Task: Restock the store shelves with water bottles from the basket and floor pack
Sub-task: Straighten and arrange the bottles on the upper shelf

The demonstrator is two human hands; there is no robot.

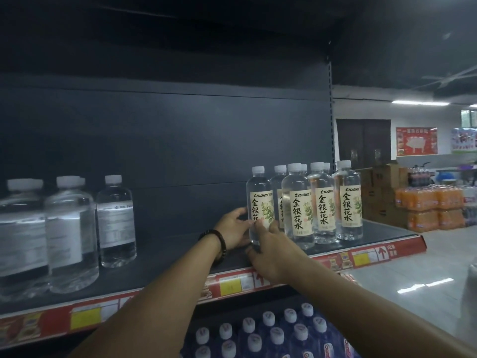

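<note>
A clear water bottle (260,200) with a white cap and a cream label stands upright on the dark shelf (167,264), at the left end of a group of like bottles (322,205). My left hand (233,229), with a bead bracelet at the wrist, grips its lower left side. From the front, my right hand (271,250) holds its base, fingers wrapped round the bottom. Several more clear bottles (69,228) stand at the shelf's left end, their labels turned away.
A wide bare stretch of shelf lies between the two bottle groups. Blue bottles with white caps (271,332) fill the shelf below. Beyond the shelf's right end are stacked cardboard boxes (382,187) and packs of orange drinks (428,208) on a pale floor.
</note>
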